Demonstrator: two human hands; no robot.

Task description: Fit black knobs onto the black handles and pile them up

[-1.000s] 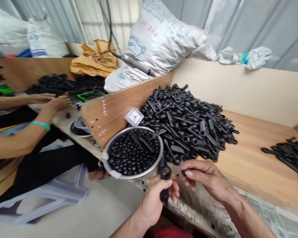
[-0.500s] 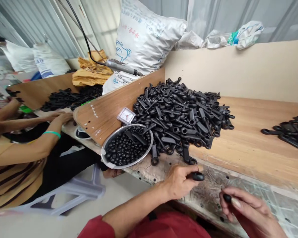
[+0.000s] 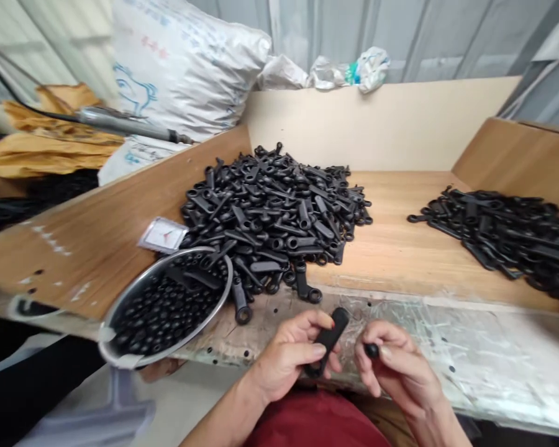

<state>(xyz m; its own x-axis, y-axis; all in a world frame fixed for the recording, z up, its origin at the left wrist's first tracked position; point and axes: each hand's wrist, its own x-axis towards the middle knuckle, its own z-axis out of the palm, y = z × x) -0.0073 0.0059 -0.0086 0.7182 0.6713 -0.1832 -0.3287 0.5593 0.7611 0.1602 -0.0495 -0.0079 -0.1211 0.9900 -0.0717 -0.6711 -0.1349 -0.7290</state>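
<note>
Holding at six o'clock: left hand (image 3: 302, 354) clasps a tilted black lever (image 3: 331, 335) while right hand (image 3: 403, 366) pinches a bead (image 3: 371, 351) at the lever's three o'clock, just apart from it. Bead could well slip, being small, round and held only in a pinch, and roll off the bench (image 3: 494, 366) at its near edge. Heap (image 3: 270, 223) lies at eleven, bowl (image 3: 140, 279) of beads (image 3: 168, 310) at ten with clock (image 3: 164, 235) behind, second pile (image 3: 503, 236) at two; two stray levers (image 3: 302, 282) jut between heap and left hand, partly in the way.
</note>
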